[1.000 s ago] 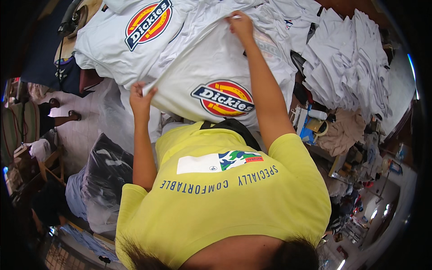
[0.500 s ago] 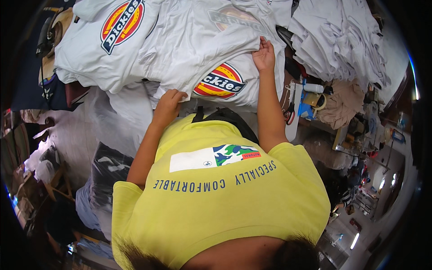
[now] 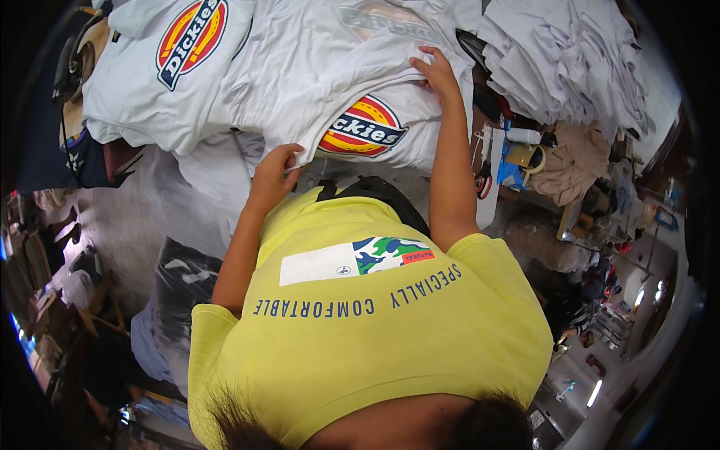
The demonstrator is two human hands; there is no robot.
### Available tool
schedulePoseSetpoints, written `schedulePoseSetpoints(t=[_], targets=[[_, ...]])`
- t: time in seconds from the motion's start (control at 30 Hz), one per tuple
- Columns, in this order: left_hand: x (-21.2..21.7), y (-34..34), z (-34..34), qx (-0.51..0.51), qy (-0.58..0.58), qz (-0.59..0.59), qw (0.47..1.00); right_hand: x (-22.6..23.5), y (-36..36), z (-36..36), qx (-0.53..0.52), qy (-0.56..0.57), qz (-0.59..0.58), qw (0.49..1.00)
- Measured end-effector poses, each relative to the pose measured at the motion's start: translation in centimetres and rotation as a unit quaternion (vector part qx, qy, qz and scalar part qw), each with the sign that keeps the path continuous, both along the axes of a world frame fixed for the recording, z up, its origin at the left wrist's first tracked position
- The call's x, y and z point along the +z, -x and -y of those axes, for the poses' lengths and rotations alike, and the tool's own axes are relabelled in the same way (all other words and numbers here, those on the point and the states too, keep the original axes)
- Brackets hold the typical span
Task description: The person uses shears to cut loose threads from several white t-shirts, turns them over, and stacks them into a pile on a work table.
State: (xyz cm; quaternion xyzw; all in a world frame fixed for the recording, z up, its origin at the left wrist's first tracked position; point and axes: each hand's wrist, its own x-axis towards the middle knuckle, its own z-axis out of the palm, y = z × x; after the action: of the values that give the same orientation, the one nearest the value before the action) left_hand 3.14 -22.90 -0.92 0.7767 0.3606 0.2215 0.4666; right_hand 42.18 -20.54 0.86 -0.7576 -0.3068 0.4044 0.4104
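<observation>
My left hand (image 3: pixel 274 166) has its grip pinched on the near hem of the white T-shirt (image 3: pixel 330 82); my right hand (image 3: pixel 439 73) presses flat, open, on its far fold.

Single head-worn fisheye view — steeply downward, close over yellow shirt (image 3: pixel 360 330) and table (image 3: pixel 525 199).

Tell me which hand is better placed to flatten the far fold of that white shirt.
Probably the right hand: it already lies on the white shirt at the far fold. The left hand grips the near edge.
</observation>
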Motion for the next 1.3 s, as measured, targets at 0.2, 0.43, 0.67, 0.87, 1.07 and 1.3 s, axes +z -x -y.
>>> schedulePoseSetpoints(t=[0.2,0.43,0.67,0.87,1.07,1.3], targets=[[1.1,3.0,-5.5,0.325,0.155,0.294,0.885,7.0,3.5,-1.2,0.033,-0.392,-0.378,0.838],[-1.7,2.8,-10.5,0.404,-0.231,-0.003,0.885,2.3,-2.9,3.7,-0.077,-0.188,0.067,0.977],[1.4,-10.9,-23.5,0.051,-0.357,-0.039,0.932,-2.3,-6.3,0.4,-0.020,-0.023,0.488,0.872],[2.8,-14.0,-24.6,-0.023,-0.320,-0.191,0.928,-0.4,-5.7,0.2,-0.014,0.008,0.547,0.837],[3.6,-3.8,-16.6,0.050,-0.390,-0.065,0.917,1.5,0.5,8.8,-0.052,-0.201,0.669,0.714],[2.3,-0.4,-7.6,0.046,-0.332,-0.112,0.936,-4.2,6.9,17.8,0.009,-0.113,0.557,0.823]])
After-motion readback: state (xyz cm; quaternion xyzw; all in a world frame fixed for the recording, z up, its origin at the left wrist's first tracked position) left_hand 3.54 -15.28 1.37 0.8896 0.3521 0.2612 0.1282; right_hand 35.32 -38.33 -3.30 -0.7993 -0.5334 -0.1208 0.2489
